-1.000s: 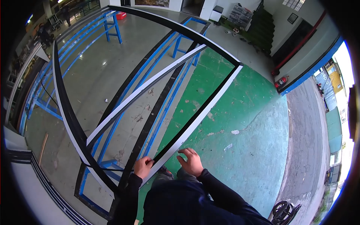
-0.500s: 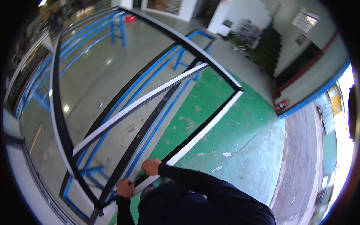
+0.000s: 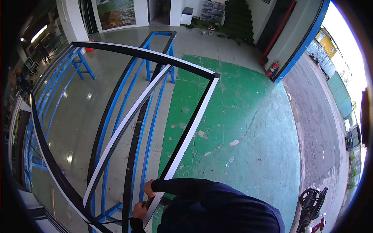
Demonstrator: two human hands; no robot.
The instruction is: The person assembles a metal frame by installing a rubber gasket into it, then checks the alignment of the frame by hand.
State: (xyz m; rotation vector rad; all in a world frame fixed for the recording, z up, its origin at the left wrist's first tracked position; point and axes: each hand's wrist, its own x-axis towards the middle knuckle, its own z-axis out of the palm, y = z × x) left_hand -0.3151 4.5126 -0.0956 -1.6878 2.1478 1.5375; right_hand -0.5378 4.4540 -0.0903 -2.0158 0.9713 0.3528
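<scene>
A large rectangular metal frame [image 3: 184,147], black on its inner faces and white on its outer edge, lies across blue trestles. One white-and-black crossbar [image 3: 124,124] runs through it. My right hand [image 3: 149,188] is closed over the near right side bar, close to my body. Just below it, my left hand [image 3: 140,210] is also closed, at the inner edge of the same bar. The fingertips of both hands are partly hidden, and I cannot make out any small item in them.
Blue trestles with black-topped rails [image 3: 140,128] stand under the frame, and another blue trestle [image 3: 83,64] is at the left. A fire extinguisher [image 3: 272,69] stands by the right wall. A motorbike [image 3: 312,206] is at lower right, beside the road. Shoes [image 3: 211,28] lie near the stairs.
My view has turned, so the frame appears more upright and shifted left. Both hands stay at the same side bar and appear closer together.
</scene>
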